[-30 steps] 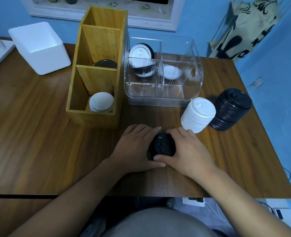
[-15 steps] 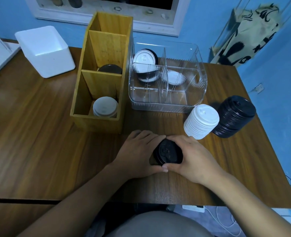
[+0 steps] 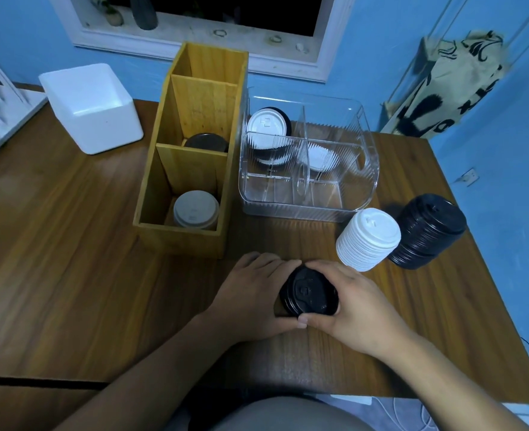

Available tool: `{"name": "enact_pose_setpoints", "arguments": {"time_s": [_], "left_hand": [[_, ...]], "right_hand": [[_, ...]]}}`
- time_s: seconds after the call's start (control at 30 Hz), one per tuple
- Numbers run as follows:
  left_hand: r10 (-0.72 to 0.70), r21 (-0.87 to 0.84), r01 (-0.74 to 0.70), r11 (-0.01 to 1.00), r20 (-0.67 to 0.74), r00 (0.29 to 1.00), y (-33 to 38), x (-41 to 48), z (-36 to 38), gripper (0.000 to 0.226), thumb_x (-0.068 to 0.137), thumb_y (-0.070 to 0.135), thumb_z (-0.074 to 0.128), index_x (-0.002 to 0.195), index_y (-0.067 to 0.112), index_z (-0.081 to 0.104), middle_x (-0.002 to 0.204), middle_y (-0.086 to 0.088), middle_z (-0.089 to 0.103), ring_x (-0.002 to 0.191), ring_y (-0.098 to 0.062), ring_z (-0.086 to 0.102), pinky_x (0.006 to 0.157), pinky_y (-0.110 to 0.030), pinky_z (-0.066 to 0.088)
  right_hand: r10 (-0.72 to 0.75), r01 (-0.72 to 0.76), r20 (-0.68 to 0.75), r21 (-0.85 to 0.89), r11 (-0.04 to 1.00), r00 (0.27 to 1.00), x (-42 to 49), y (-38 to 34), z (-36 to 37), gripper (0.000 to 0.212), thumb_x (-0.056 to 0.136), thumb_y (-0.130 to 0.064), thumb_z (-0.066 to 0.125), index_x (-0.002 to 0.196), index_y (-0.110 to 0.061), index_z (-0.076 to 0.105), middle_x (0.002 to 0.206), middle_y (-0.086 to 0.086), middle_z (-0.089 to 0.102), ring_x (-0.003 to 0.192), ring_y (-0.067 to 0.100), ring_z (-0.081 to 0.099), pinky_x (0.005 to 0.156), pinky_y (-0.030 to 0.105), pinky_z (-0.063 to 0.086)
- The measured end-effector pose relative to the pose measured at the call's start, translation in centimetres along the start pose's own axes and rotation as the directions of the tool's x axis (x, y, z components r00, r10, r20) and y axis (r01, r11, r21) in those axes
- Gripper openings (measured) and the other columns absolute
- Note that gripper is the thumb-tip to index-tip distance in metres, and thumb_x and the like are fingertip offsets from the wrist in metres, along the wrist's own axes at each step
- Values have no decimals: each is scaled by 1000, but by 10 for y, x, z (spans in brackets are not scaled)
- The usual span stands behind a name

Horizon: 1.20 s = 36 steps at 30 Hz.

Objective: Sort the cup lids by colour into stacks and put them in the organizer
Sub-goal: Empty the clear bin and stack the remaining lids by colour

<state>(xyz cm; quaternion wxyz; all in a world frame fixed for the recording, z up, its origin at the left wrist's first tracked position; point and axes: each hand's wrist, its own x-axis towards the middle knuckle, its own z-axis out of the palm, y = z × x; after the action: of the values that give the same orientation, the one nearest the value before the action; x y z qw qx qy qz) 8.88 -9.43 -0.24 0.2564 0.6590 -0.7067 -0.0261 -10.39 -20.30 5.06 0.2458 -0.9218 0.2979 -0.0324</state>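
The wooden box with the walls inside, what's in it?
The tall wooden organizer holds white cup lids in its front compartment and black cup lids in the middle one. Dividers hide how many. The back compartment's floor is hidden.

On the table (image 3: 70,275), the wooden organizer (image 3: 191,157) stands at centre. Right of it sits the clear bin (image 3: 306,200), lids inside both. Left and behind it rests the foam box (image 3: 92,107). Right and before it stand two lid stacks (image 3: 369,241), touching. Directly before it, both hands (image 3: 250,300) cup a small lid stack (image 3: 309,290).
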Motion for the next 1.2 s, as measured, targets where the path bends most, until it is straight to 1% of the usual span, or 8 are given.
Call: {"name": "enact_pose_setpoints", "arguments": {"time_s": [0.13, 0.27, 0.37, 0.53, 0.77, 0.93, 1.07, 1.2], "left_hand": [[-21, -25, 22, 999, 31, 999, -1, 0, 1, 95, 73, 82, 63, 142, 18, 49, 124, 6, 65, 117, -13, 57, 106, -41, 43], [-36, -3, 37, 999, 76, 996, -3, 0, 2, 101, 74, 86, 56, 148, 18, 43, 132, 8, 63, 123, -13, 54, 109, -42, 40], [-23, 9, 23, 1000, 52, 998, -2, 0, 3, 101, 73, 85, 59, 146, 16, 46, 127, 6, 66, 121, -15, 55, 106, -42, 42], [-16, 14, 15, 1000, 44, 999, -1, 0, 1, 101, 73, 83, 62, 146, 14, 49, 123, 6, 68, 120, -15, 55, 105, -41, 42], [-8, 21, 6, 1000, 57, 998, 0, -1, -4, 97, 76, 80, 60, 145, 13, 51, 118, 6, 69, 120, -14, 55, 106, -40, 41], [-5, 59, 0, 998, 84, 996, -1, 0, -3, 98, 79, 86, 51, 147, 15, 50, 127, 6, 65, 123, -12, 52, 106, -39, 40], [-10, 49, 7, 999, 69, 998, 0, -1, -3, 100, 78, 87, 53, 148, 15, 48, 128, 6, 64, 121, -12, 54, 105, -38, 42], [-27, 22, 26, 999, 77, 997, 1, -2, -2, 98, 80, 84, 54, 150, 16, 44, 128, 7, 64, 122, -12, 54, 108, -38, 40]], "right_hand": [[76, -62, -93, 147, 987, 993, -5, 7, -11, 82, 69, -45, 87, 141, -36, 49, 132, -24, 55, 121, -7, 51, 103, 9, 36], [2, -7, 30, 139, 990, 1000, -3, 14, -15, 87, 71, -49, 86, 147, -33, 45, 143, -26, 47, 133, -7, 43, 114, 25, 37], [-62, 52, 120, 85, 995, 991, 3, 12, -13, 92, 72, -60, 78, 151, -34, 40, 152, -22, 41, 139, -3, 38, 118, 29, 33], [-118, 134, 222, -59, 989, 968, 14, 9, -12, 96, 76, -51, 81, 156, -35, 31, 157, -22, 31, 141, 2, 32, 112, 10, 17], [-128, 181, 280, -170, 969, 951, 17, 2, -16, 94, 78, -55, 77, 156, -36, 28, 160, -19, 29, 140, 9, 34, 115, 30, 33], [-106, 181, 305, -232, 956, 947, 19, -4, -19, 91, 81, -60, 71, 157, -38, 26, 160, -21, 27, 140, 8, 32, 113, 28, 34], [-105, 171, 281, -222, 960, 954, 18, -7, -22, 90, 77, -62, 74, 152, -40, 30, 154, -24, 35, 130, 9, 41, 101, 29, 43], [-73, 164, 347, -239, 957, 935, 17, -16, -34, 97, 79, -61, 72, 157, -39, 18, 163, -16, 25, 141, 11, 34, 112, 31, 37]]}}
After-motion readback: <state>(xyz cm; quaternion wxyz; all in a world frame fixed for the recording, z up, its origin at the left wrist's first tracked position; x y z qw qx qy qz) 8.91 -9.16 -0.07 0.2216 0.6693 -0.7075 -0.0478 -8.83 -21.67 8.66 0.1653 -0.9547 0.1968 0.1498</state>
